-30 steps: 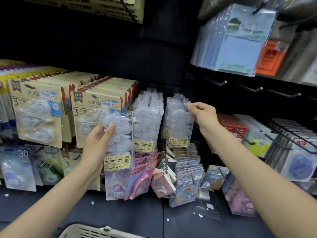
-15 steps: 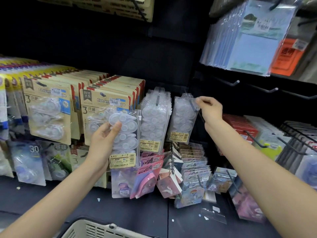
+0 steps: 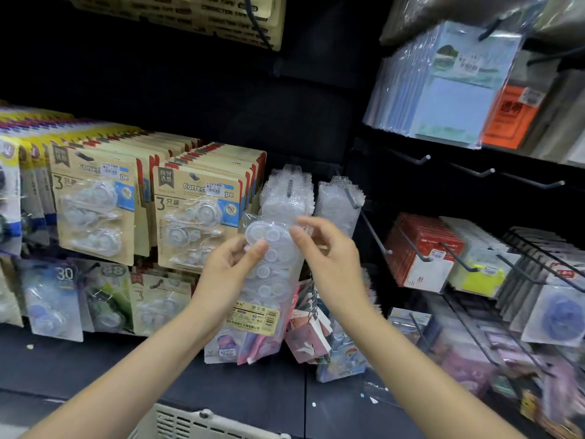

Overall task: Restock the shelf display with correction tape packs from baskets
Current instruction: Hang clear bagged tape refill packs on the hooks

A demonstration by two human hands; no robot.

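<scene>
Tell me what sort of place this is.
Most likely a stationery shop aisle: carded correction tape packs with price stickers hang in rows, notepads hang on peg hooks, and a restocking basket sits below.

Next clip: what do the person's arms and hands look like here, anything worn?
Both forearms are bare to the frame edge, with no sleeves showing. The left hand and right hand wear no gloves; no rings, watch or bracelet show. Nails look short and unpainted.

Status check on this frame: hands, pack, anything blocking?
Left hand grips clear tape pack. Right hand pinches its top edge. Hook ahead, half full, unobstructed.
</scene>
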